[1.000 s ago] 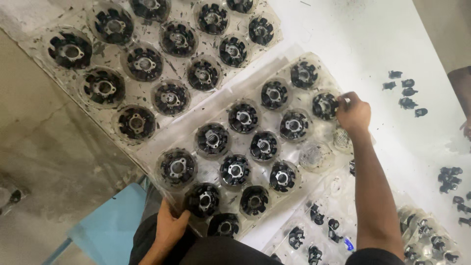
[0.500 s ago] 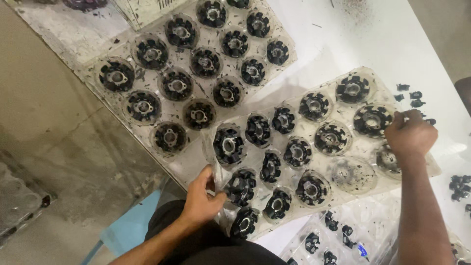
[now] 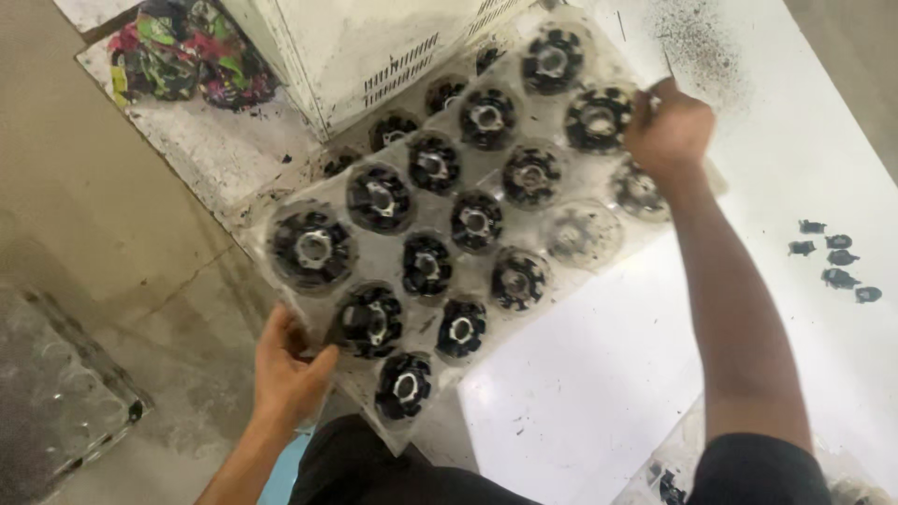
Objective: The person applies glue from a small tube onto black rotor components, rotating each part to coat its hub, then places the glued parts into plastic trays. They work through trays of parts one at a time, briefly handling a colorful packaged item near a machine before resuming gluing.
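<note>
Left hand [image 3: 285, 369] is closed on the near left edge of the clear plastic tray [image 3: 561, 234], fingers wrapped over the rim and thumb beside one pocket. That end of the tray stands out past the white table [image 3: 599, 374], above the concrete floor [image 3: 103, 234], with nothing under it but this hold.

Across the tray from that grip sit the black round parts [image 3: 313, 248], one in each moulded pocket. One pocket [image 3: 582, 232] towards the far hold looks empty. The sheet appears thin and is visibly bowed between the two holds.

Right hand [image 3: 669, 126] is clenched on the far right corner; how much of the rim it has cannot be told, as the fist covers it.

Risks, as judged:
- Tray flexes or twists under load, and parts roll out of their shallow pockets onto the floor.
- Edge-only holds slip, dropping one end.
- Loose black pieces [image 3: 832, 262] beyond the right forearm could be swept off by the arm.
</note>
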A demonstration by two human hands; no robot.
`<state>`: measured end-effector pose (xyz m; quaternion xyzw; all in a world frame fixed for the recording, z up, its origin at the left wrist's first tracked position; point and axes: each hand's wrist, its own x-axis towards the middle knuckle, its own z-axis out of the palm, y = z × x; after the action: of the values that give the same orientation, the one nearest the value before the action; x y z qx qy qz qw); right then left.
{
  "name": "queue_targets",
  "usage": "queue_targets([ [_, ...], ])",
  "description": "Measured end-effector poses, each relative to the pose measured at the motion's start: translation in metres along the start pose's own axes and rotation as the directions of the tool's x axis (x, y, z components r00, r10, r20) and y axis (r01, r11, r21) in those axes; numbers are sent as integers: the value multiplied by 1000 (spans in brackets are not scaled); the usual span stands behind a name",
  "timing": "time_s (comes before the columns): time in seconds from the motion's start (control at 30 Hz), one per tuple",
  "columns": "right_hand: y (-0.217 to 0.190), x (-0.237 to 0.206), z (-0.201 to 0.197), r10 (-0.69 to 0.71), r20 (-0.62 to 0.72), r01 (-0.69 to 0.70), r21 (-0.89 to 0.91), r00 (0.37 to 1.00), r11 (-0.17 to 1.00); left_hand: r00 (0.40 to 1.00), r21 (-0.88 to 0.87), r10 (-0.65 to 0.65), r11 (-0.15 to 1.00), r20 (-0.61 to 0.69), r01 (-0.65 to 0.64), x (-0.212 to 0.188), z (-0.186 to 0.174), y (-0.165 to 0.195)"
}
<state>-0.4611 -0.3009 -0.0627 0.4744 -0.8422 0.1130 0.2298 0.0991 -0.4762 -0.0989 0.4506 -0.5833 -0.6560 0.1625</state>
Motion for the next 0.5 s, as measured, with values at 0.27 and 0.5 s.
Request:
queue_targets([
  [0.27,-45,51,79,351,347,-344,-82,870,935,966,186,-199,955,-164,229,95,-53,-65],
  [0.5,-21,-44,48,537,206,-574,237,818,784,965,34,73,997,-254,-66,93,-30,-140],
])
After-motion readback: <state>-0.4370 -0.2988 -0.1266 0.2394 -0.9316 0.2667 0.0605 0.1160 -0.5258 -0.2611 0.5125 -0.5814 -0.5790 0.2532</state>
